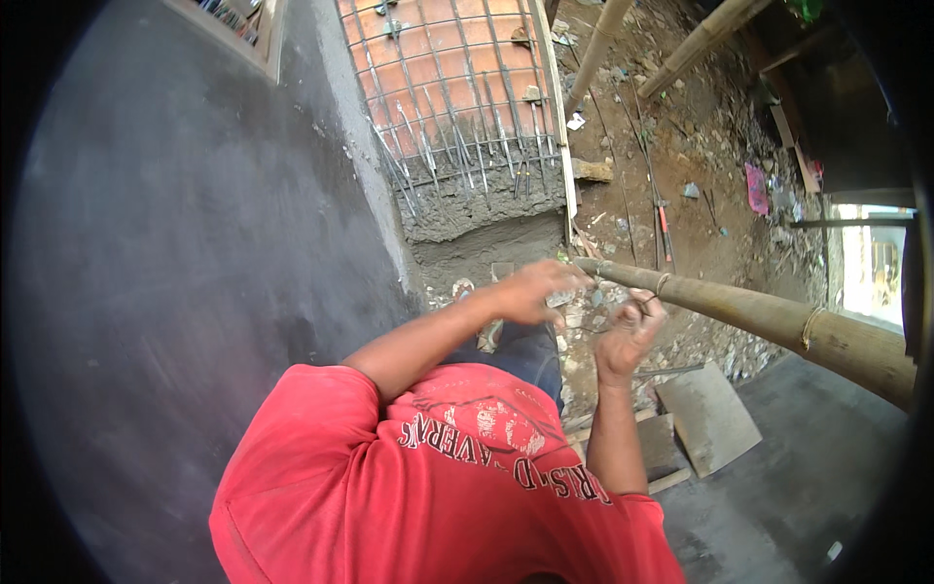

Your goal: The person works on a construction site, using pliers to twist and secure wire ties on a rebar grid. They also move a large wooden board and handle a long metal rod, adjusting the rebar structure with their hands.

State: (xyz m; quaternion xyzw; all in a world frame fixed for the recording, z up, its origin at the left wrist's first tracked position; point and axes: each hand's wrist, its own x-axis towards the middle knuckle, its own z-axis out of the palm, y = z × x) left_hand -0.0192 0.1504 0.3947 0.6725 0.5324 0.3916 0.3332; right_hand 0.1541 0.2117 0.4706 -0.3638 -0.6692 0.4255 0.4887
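A bamboo pole [739, 304] slants in from the right, with thin ties wound round it. Close to its left end is my left hand [535, 292], its thumb and fingers apart and somewhat blurred; I see nothing held in it. Just below the pole, my right hand [630, 336] has its fingers curled and pinched together beside one of the ties [663, 283]. A thin dark strand seems to run by these fingers, but motion blur hides exactly what they grip. Below my hands, my feet are partly hidden by my left arm.
Ahead, a steel rebar grid [443, 83] lies over an orange-brown surface, with wet concrete [486, 209] at its near end and pliers [522, 180] on it. A dark plastered wall [195, 224] stands left. A red-handled tool [664, 234] lies on rubble; boards [708, 419] lie lower right.
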